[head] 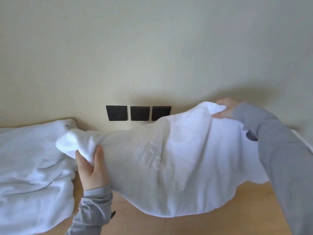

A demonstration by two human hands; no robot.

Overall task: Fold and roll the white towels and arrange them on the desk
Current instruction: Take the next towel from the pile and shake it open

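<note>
1. The person is holding one white towel [169, 158] up over the wooden tabletop [169, 224], stretched between both hands. I'd say this is the shake-it-out step, before any folding.
2. The left hand [91, 165] is gripping a bunched-up corner at around 8 o'clock in the view, fingers curled tight round the cloth.
3. The right hand [223, 109] is clutching the opposite corner up at about 2 o'clock, near the wall [152, 48]. It's sitting higher than the left, so the towel is hanging on a slant and sagging in the middle.
4. The bottom edge is drooping toward the tabletop at 6 o'clock. Can't really tell whether it's touching the wood.
5. A heap [30, 158] of more white towels is lying crumpled at 9 o'clock, and three dark wall sockets [138, 113] are showing at 12 o'clock, just above the towel.
6. No rolls anywhere in view, so it's looking early days.
7. Next move, I reckon: levelling both corners, laying the towel flat on the bare wood clear of the heap, then folding.
</note>
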